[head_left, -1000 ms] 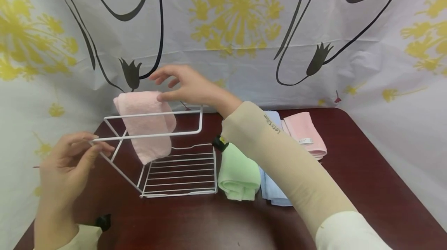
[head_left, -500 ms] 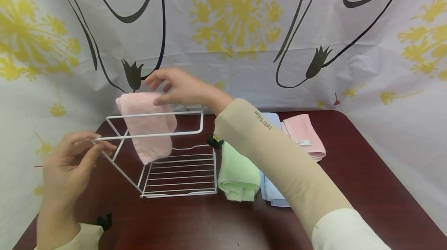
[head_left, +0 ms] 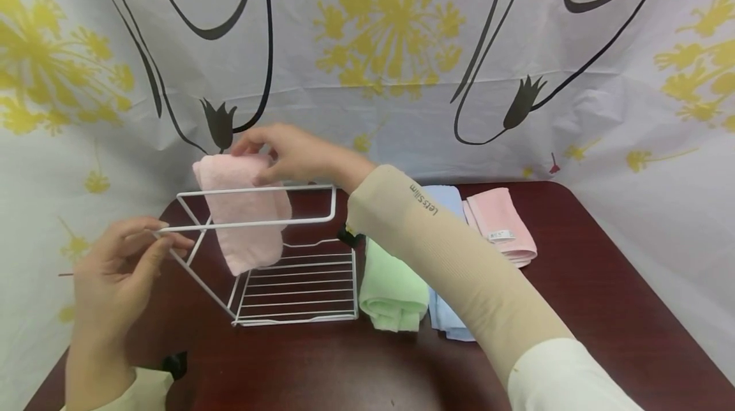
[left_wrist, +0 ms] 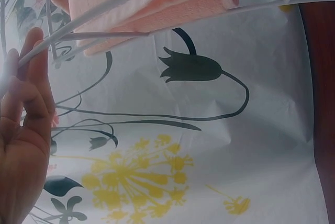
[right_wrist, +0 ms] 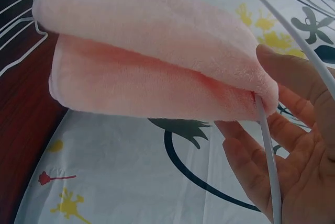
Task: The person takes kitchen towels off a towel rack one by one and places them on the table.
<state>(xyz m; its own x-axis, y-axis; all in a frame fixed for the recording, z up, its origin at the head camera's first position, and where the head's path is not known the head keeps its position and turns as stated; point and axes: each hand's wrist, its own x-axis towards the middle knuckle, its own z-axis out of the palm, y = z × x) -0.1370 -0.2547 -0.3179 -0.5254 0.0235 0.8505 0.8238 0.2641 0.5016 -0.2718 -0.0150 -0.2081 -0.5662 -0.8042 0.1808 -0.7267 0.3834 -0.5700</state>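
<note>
A folded pink towel (head_left: 241,213) hangs over an upper bar of a white wire rack (head_left: 295,318). My right hand (head_left: 293,152) is at the towel's top, thumb on the near face and fingers over the far side. In the right wrist view the thumb (right_wrist: 285,67) touches the towel's fold (right_wrist: 157,72), with the fingers around its other face. My left hand (head_left: 115,264) pinches the rack's upper front-left corner between thumb and fingers. The left wrist view shows the left hand (left_wrist: 26,124) at the white bar (left_wrist: 115,7), below the towel.
Right of the rack lie a folded green towel (head_left: 393,290), a blue towel (head_left: 450,315) partly hidden by the right sleeve (head_left: 453,264), and another pink towel (head_left: 502,223) with a white label. All are on a dark red table (head_left: 597,309). A patterned cloth (head_left: 367,111) hangs behind.
My right hand has come down and slightly left from just above the towel, and its fingers have lowered onto the towel's top. The left hand stays at the rack corner.
</note>
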